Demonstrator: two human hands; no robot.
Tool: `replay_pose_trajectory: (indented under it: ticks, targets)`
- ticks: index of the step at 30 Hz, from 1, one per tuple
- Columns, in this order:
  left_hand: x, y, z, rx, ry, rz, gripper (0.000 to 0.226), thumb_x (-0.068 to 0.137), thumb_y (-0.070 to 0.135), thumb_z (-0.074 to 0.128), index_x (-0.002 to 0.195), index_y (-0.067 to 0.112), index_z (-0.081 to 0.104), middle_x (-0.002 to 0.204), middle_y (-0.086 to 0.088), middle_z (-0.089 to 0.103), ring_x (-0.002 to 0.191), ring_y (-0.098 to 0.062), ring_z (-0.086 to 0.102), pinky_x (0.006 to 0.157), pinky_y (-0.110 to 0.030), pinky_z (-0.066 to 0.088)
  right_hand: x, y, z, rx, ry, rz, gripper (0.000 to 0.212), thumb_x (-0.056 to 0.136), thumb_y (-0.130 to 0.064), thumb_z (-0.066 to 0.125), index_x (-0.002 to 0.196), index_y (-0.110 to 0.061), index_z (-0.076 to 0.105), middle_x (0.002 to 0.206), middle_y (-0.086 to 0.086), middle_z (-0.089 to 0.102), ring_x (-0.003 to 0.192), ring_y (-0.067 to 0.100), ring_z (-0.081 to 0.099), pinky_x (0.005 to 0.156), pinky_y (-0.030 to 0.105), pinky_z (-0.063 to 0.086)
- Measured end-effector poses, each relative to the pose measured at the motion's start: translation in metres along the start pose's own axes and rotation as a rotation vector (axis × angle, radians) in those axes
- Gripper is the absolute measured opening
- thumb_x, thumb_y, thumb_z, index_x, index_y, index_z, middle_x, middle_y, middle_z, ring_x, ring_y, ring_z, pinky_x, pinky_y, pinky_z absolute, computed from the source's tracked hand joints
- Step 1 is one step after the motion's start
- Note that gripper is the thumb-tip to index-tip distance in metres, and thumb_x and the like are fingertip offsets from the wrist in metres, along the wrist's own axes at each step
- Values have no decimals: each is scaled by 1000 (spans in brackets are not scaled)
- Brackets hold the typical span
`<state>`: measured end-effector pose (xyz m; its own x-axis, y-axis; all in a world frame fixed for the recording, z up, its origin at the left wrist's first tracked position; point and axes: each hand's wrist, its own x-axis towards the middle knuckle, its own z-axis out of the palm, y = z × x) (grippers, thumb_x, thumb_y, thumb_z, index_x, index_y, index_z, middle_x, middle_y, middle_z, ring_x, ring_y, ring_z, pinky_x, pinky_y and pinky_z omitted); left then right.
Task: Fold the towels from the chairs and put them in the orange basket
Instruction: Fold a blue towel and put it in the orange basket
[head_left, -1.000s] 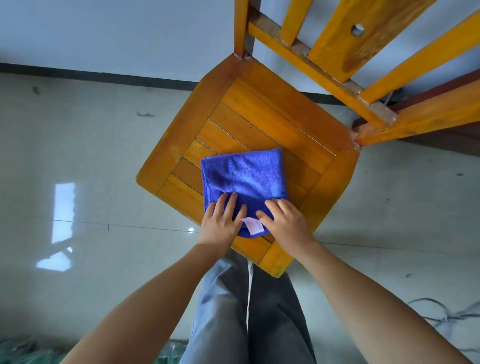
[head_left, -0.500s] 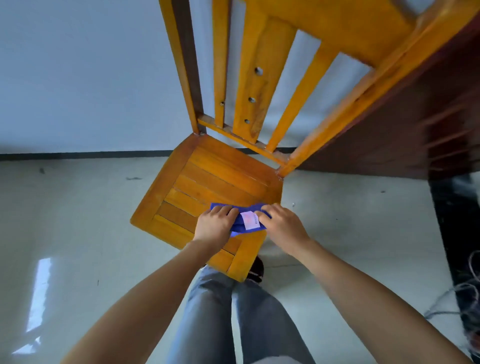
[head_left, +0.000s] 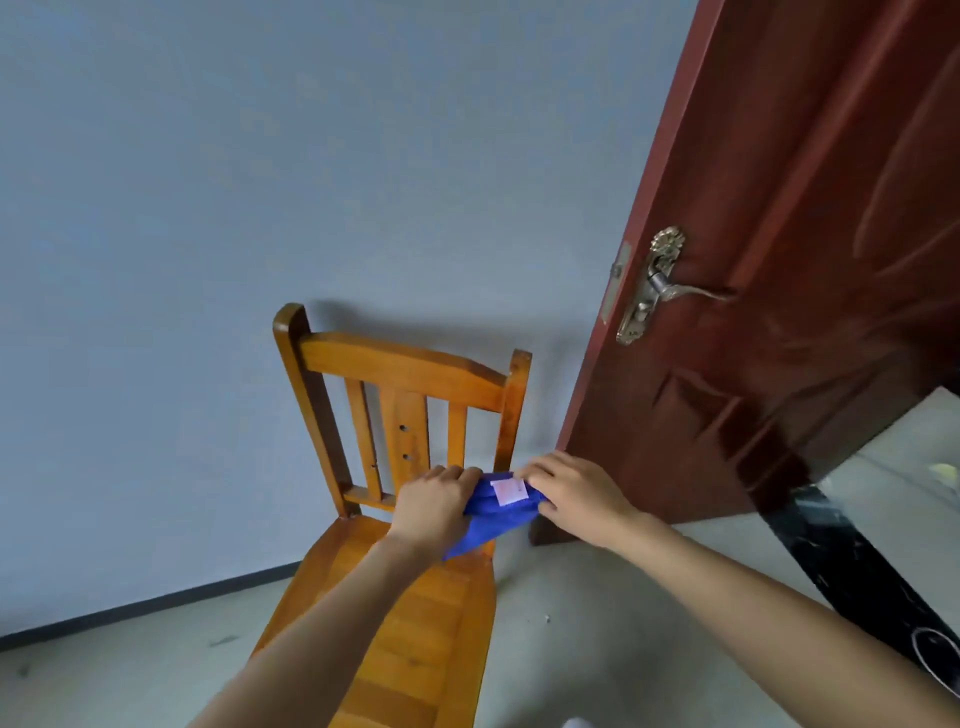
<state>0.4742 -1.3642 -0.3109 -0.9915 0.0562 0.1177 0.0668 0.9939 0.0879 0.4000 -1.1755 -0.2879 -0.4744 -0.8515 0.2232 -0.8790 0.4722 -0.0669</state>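
Observation:
A folded blue towel (head_left: 493, 517) with a white label on top is lifted above the seat of an orange wooden chair (head_left: 415, 623). My left hand (head_left: 434, 506) grips the towel's left end with curled fingers. My right hand (head_left: 574, 493) grips its right end. A corner of the towel hangs down below my left hand. No orange basket is in view.
The chair stands against a pale blue wall (head_left: 260, 208). A dark red door (head_left: 779, 260) with a brass lever handle (head_left: 670, 286) stands open at the right. A dark marbled threshold strip (head_left: 857, 571) crosses the grey floor at the lower right.
Both hands have lifted the folded towel off the chair seat. My head has tilted up, so the chair back, the wall and the door now show.

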Motion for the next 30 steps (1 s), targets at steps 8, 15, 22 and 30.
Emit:
replay_pose_trajectory:
  ticks: [8,15,22,30]
  targets:
    - [33,16,-75,-24,182,3,39,81,12,50,120,19,55,104,-3,65,96,-26,59,68,-29,43,19,17,-83,-71,110,-47,38,49,-9,69,87,-13,68,78,-1,69,67,17,67,51,17,50]
    - [24,-4,-110,22,403,58,44,68,19,63,112,15,60,91,-2,69,77,-23,66,50,-29,49,47,5,-121,-1,21,48,43,86,-7,52,129,-11,52,127,7,57,119,24,50,90,32,42]
    - [1,-51,-124,225,643,34,76,46,26,87,109,16,47,85,0,69,67,-18,67,50,-24,52,99,-30,-130,47,99,15,39,87,-15,51,125,-19,52,124,-2,58,115,16,50,85,24,40]
    - [-61,-100,-104,335,633,-203,68,43,30,88,94,19,44,74,3,67,53,-14,60,43,-21,45,159,-90,-92,211,83,-191,30,88,-16,51,117,-19,56,114,0,63,101,17,57,78,24,46]
